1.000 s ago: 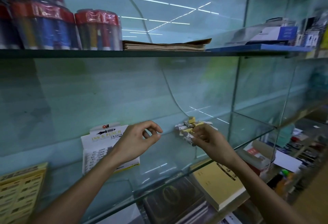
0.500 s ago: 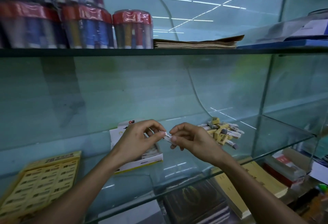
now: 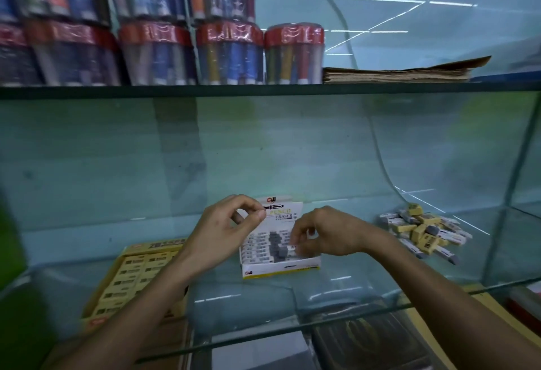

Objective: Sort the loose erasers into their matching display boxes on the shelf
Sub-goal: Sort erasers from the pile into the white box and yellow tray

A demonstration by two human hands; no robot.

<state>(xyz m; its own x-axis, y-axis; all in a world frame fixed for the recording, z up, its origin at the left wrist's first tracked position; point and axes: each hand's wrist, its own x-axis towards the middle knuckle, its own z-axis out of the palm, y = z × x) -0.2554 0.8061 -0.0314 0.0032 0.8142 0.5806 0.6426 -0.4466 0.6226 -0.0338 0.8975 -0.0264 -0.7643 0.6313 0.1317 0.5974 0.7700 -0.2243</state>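
Right hand (image 3: 328, 232): your grip pinches an eraser (image 3: 293, 248) over the white box (image 3: 281, 268); seat it flat in the row.
Left hand (image 3: 234, 223): fingertips pinched together; whether they hold anything, I cannot tell.

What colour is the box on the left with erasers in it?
Yellow. The box and its erasers look yellow in the head view.

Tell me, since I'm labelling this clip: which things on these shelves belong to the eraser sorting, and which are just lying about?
Part of the job:
white eraser box
yellow eraser box
pile of loose erasers
left hand
right hand

Just lying about:
pen tubs
brown paper stack
books below the glass
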